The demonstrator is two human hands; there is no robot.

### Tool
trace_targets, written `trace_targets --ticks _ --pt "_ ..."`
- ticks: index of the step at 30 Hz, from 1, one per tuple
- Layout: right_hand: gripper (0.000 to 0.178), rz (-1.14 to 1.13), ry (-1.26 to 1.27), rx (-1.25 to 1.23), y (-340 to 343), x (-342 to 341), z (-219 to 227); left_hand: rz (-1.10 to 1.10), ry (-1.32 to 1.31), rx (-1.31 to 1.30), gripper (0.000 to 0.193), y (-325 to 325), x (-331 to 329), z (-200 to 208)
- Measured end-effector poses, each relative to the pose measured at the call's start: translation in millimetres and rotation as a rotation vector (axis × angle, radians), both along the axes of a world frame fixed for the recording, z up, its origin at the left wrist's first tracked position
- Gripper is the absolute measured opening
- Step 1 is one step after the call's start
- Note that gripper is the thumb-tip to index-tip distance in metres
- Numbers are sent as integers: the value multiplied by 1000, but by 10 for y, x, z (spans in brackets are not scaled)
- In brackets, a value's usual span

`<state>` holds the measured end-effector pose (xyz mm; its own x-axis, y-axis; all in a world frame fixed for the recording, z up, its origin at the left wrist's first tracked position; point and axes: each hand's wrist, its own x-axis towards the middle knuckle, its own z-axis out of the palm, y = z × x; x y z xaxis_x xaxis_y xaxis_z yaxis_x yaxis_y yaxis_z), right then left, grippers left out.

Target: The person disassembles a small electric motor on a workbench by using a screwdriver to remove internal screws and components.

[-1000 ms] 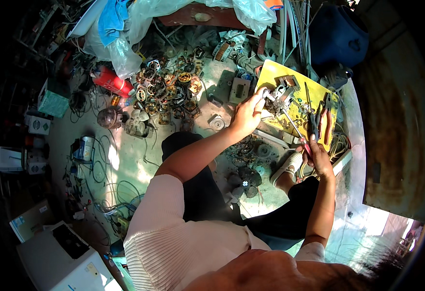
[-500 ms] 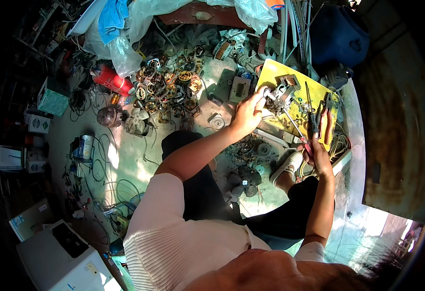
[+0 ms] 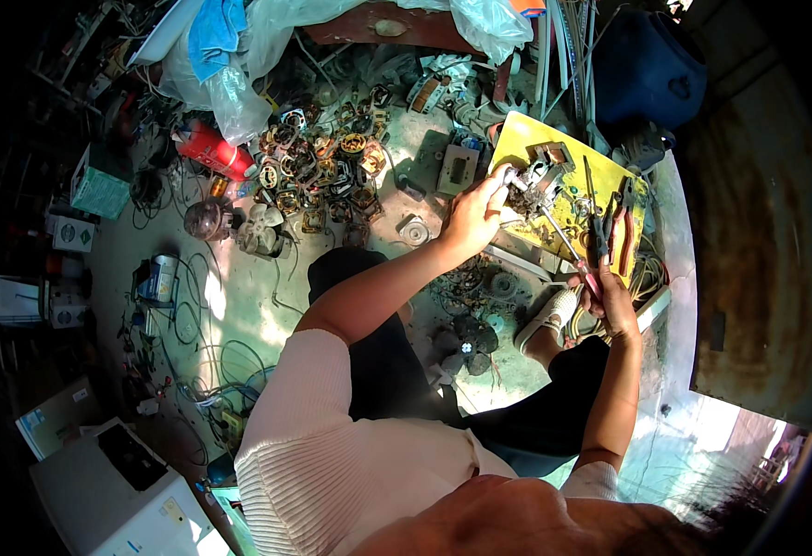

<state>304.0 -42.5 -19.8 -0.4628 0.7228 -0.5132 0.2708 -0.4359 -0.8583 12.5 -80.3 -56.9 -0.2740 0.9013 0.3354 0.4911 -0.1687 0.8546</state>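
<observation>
My left hand (image 3: 473,221) is closed on a small metal motor assembly (image 3: 541,182), steadying it over a yellow board (image 3: 514,141). In my right hand (image 3: 615,302) is a screwdriver (image 3: 588,278) with a reddish handle. Its long metal shaft slants up to the motor's underside, and the tip appears to touch it, though the exact contact is too small to make out. On the board beside the screwdriver lie red-handled pliers (image 3: 621,239) and a dark-handled tool (image 3: 599,237) with a thin shaft. Small loose bits are scattered between the motor and these tools.
A heap of copper-wound motor coils (image 3: 318,176) covers the floor ahead. Nearer lie a black fan blade (image 3: 469,347) and a round metal part (image 3: 414,231). A red cylinder (image 3: 216,152) lies far left, and a blue barrel (image 3: 651,74) stands far right. Cables (image 3: 183,320) trail on the left.
My right hand has shifted very slightly toward me, its fingers resettled on the screwdriver handle. My left hand and the motor assembly look the same.
</observation>
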Motion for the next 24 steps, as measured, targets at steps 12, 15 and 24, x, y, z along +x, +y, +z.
trace_targets --ticks 12,15,24 --pt "38 0 -1 70 -68 -96 47 -1 11 5 46 -14 -3 25" --pt "50 25 -54 -62 -44 -71 115 -2 13 47 44 -5 -7 -20" --pt "16 -120 73 472 -25 -70 -209 -45 -134 6 38 -29 45 114"
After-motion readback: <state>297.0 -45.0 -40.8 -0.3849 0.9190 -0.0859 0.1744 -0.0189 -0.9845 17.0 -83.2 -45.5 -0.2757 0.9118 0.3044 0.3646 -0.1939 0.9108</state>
